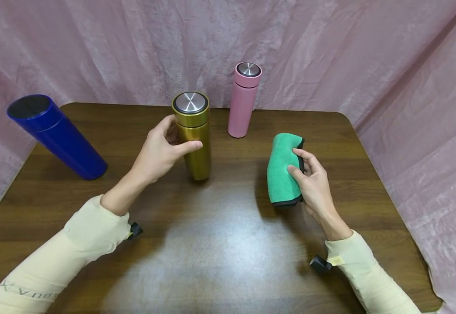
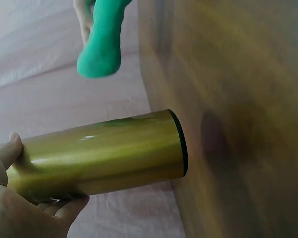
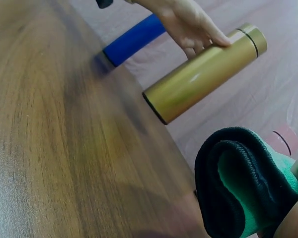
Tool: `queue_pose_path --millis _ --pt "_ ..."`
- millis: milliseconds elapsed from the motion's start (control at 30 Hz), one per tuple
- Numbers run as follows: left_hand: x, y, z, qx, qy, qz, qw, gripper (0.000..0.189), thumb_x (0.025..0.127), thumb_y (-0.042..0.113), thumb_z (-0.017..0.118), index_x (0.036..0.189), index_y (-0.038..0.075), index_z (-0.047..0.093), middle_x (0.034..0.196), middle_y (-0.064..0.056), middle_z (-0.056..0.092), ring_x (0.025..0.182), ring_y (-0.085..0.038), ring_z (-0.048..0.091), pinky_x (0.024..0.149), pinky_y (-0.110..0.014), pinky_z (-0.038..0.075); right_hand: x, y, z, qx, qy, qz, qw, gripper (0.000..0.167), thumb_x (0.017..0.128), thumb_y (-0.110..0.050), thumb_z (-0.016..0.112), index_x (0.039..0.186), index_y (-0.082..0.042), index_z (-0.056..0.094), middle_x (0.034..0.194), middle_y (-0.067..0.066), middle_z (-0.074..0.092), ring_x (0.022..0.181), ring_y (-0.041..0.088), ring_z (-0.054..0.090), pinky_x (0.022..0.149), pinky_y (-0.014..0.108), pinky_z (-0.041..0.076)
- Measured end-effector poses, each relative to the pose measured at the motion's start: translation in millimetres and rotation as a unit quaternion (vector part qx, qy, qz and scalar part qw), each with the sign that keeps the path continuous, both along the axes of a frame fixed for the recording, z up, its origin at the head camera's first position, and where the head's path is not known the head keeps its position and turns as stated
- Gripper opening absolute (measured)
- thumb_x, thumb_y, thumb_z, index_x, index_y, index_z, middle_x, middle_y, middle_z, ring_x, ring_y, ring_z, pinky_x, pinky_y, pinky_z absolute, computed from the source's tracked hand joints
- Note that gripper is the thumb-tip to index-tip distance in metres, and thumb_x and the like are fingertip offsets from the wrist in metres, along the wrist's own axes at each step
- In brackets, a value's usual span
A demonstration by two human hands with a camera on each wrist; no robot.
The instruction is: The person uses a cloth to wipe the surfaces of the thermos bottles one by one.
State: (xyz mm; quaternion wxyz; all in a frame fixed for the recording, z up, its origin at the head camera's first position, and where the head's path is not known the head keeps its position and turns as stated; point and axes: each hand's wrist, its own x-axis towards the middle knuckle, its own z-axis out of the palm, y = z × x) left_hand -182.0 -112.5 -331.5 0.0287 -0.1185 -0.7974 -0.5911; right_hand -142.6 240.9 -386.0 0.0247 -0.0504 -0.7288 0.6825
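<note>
Gripping the gold bottle (image 1: 197,157) near its top with my left hand (image 1: 158,150), I hold it just above the table (image 1: 220,244), between the blue bottle (image 1: 65,139) and the pink bottle (image 1: 243,107); my right hand (image 1: 317,187) pinches the folded green cloth (image 1: 283,174) along one side. The bottle looks stiff, slick and fairly heavy, best held round the body below its lid (image 1: 191,103); the cloth should be soft and light.

One blue bottle (image 1: 59,138), one gold bottle (image 1: 195,131), one pink bottle (image 1: 243,107), three bottles altogether; one green cloth (image 1: 283,172), one wooden table (image 1: 220,244)
</note>
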Motion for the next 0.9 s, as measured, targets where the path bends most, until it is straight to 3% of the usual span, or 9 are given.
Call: queue_pose_path --millis 400,700,900 --pt "35.1 6.5 -12.8 0.014 -0.025 -0.04 0.9988 0.066 0.086 0.01 0.086 0.142 0.005 0.052 0.128 -0.011 0.066 0.116 -0.026 0.067 0.1 -0.037 0.055 0.9 -3.6 1.2 0.007 0.002 0.0 1.0 0.044 0.102 -0.007 0.063 0.145 -0.01 0.054 0.124 0.011 0.057 0.107 0.02 0.063 0.08 0.027 0.06" --pt "44.5 11.2 -19.9 0.005 -0.018 -0.059 0.9981 0.069 0.084 0.008 0.087 0.143 0.002 0.053 0.131 -0.013 0.065 0.12 -0.029 0.065 0.104 -0.042 0.052 4.1 -4.6 5.3 0.009 0.002 0.008 0.9999 0.043 0.102 -0.007 0.063 0.144 -0.01 0.054 0.125 0.011 0.057 0.108 0.02 0.063 0.082 0.027 0.059" --pt "47.1 12.8 -22.8 0.003 -0.016 -0.068 0.9975 0.073 0.084 0.008 0.087 0.147 0.003 0.05 0.134 -0.015 0.064 0.125 -0.03 0.062 0.109 -0.044 0.049 15.4 -3.8 20.8 0.008 0.023 0.06 0.9979 0.042 0.102 -0.008 0.065 0.142 -0.013 0.057 0.127 0.01 0.06 0.11 0.021 0.062 0.083 0.027 0.059"
